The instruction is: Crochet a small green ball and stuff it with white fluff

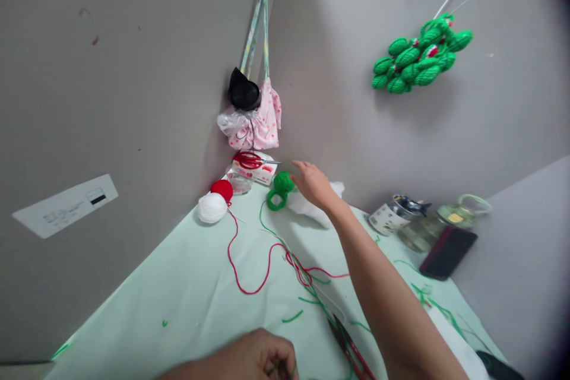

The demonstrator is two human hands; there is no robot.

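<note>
My right hand (314,184) reaches far out over the table, its fingers stretched toward a ball of green yarn (282,184), touching or almost touching it. My left hand (256,359) stays near the front edge, its fingers pinched on a bit of green yarn. A red yarn strand (249,285) loops across the pale green tabletop (178,303). It runs from a red yarn ball (222,189) that lies against a white yarn ball (212,208) in the corner.
Red-handled scissors (249,160) lie on a small box in the corner, under a hanging pink bag (260,122). A tin (389,214), a glass jar (434,222) and a dark phone (447,252) stand at the right. Green crocheted pieces (418,59) hang on the wall.
</note>
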